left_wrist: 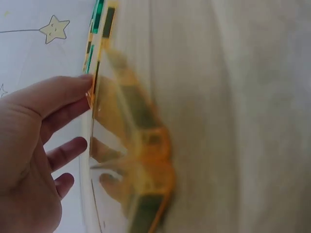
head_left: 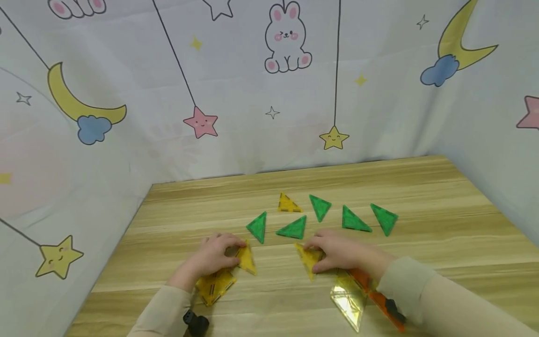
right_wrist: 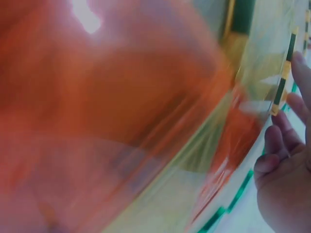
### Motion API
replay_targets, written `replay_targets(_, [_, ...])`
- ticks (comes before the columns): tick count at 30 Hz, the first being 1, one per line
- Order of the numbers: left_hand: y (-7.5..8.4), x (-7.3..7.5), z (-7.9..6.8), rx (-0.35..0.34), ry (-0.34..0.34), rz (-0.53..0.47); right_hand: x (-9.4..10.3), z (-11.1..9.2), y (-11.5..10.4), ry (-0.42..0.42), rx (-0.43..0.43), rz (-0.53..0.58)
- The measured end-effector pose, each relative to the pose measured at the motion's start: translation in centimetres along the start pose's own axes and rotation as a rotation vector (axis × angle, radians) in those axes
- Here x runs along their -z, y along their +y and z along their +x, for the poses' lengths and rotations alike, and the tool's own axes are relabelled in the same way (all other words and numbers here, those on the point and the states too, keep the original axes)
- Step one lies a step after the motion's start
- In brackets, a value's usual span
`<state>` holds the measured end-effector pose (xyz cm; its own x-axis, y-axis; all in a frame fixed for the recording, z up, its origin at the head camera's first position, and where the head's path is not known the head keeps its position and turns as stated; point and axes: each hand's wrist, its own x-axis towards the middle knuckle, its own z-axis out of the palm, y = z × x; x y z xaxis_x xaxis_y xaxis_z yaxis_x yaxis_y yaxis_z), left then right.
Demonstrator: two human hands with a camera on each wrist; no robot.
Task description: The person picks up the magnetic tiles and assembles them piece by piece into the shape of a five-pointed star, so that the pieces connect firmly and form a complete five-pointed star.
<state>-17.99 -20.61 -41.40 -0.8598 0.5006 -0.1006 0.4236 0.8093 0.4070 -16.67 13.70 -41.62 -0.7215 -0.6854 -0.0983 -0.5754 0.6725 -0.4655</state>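
With thumb and fingers bent, my left hand [head_left: 216, 252] grips a small translucent yellow triangular magnetic tile [head_left: 246, 259] by its left side, low on the table. In the left wrist view, fingertips of the left hand [left_wrist: 43, 131] meet a yellow tile's edge. Across a gap, my right hand [head_left: 334, 250] pinches another yellow triangular tile [head_left: 308, 262] between thumb and fingers. The right wrist view catches the right hand [right_wrist: 286, 136] at its margin, its fingers by a yellow tile edge. More yellow tiles [head_left: 214, 286] lie beneath the left wrist.
Several green triangular tiles [head_left: 292, 228] and one yellow triangle [head_left: 288, 204] are spread farther back on the wooden table [head_left: 202, 201]. Under my right forearm are clear-yellow tiles [head_left: 349, 302] and orange tiles [head_left: 385, 309]. A patterned curtain [head_left: 252, 84] stands behind the table.
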Motion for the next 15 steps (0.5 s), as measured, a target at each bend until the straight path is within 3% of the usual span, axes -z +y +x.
replay_targets(8, [1.1,-0.8,0.2,-0.134,-0.071,0.004,-1.3,2.0,-2.1,0.004,0.027,0.012])
replay_targets(15, [2.3,-1.2,0.5,-0.191,-0.069,0.016,-2.1,3.2,-3.6,0.015,0.022,-0.007])
